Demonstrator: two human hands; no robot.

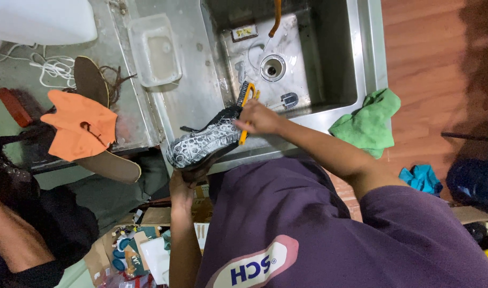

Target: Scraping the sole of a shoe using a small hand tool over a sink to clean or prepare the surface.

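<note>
You hold a shoe (204, 145) sole-up over the sink's front edge and press a brush against it.

Your left hand (181, 188) grips the shoe from below at its near end, fingers wrapped around it; your right hand (260, 118) is clenched on the orange-handled brush (246, 109), bristles against the wet grey sole. Beyond lies the steel sink (334, 64), with a drain (272, 67) and a small rectangular label on its far wall. A green cloth (369, 122) hangs on the rim to the right. To the left, a clear plastic tub (154, 50) sits on the counter, then an orange cloth (79, 130) over loose insoles (108, 165). Printed cardboard packages (124, 253) lie on the floor below.
</note>
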